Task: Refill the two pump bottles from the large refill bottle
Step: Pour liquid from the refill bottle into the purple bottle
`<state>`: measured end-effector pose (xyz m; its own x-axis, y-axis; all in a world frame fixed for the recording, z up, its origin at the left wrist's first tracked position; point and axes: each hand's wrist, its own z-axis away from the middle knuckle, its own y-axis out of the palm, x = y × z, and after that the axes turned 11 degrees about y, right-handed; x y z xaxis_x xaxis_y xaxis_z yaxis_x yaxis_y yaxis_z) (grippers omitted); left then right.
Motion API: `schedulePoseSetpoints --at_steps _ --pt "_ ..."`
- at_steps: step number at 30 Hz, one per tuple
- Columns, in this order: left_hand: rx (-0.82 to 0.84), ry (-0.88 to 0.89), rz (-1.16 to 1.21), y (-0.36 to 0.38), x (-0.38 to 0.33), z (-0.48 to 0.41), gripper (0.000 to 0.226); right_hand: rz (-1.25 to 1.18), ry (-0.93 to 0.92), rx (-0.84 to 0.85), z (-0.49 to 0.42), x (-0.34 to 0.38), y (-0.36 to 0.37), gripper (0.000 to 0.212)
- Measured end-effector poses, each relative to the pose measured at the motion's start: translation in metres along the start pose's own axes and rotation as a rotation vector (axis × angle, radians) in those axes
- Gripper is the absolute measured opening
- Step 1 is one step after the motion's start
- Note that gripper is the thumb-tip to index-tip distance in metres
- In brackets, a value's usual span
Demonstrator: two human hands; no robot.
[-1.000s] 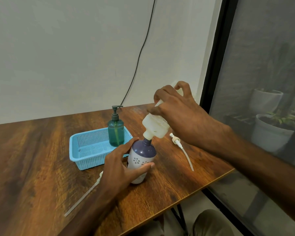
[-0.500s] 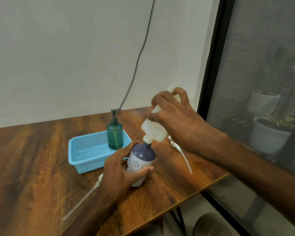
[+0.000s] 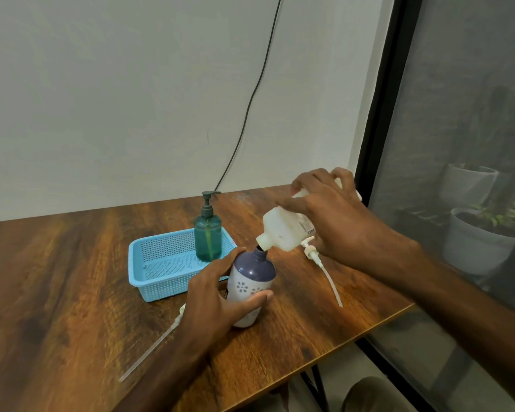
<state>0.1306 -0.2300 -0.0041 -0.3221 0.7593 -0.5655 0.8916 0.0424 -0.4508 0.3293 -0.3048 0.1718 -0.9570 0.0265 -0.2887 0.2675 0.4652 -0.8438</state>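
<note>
Two grips: left hand point(image 3: 214, 301) round purple bottle point(image 3: 252, 272), right hand point(image 3: 339, 221) round half-hidden refill bottle point(image 3: 283, 230).

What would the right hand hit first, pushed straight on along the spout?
The spout of the refill bottle in the right hand would meet the open neck of the purple pump bottle, which the left hand grips; they look nearly touching, though depth is unclear.

1. Light is soft, even and moderately bright; the wall point(image 3: 101, 99) shows no glare.
2. The table point(image 3: 57, 278) carries a dull sheen at its far edge; shadows are faint.
3. The window point(image 3: 473, 114) at right is dim and murky.
4. The centre is sharp: purple bottle point(image 3: 252, 275), refill bottle point(image 3: 283, 230).
5. At near left, the pump tube point(image 3: 149, 352) and the wood grain are smeared by blur.
6. The window frame point(image 3: 381, 114) leans from wide-angle distortion.
</note>
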Motion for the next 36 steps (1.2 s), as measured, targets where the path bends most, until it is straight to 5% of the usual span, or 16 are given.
schedulePoseSetpoints --at_steps 7,12,20,25,36 --pt "-0.037 0.012 0.016 -0.004 -0.013 0.003 0.077 -0.289 0.174 0.026 0.024 -0.017 0.042 0.077" --pt "-0.046 -0.003 0.028 -0.004 -0.011 0.004 0.077 -0.615 0.299 0.005 0.042 -0.022 0.069 0.064" --pt "-0.052 -0.097 0.008 -0.004 -0.003 0.01 0.085 -0.998 0.525 0.052 0.048 -0.011 0.12 0.075" --pt "-0.045 -0.136 0.025 -0.003 -0.002 0.01 0.086 -1.139 0.706 0.07 0.049 0.009 0.153 0.088" --pt "-0.021 -0.197 0.096 -0.008 -0.01 0.007 0.086 -1.243 0.687 0.044 0.053 0.024 0.165 0.1"
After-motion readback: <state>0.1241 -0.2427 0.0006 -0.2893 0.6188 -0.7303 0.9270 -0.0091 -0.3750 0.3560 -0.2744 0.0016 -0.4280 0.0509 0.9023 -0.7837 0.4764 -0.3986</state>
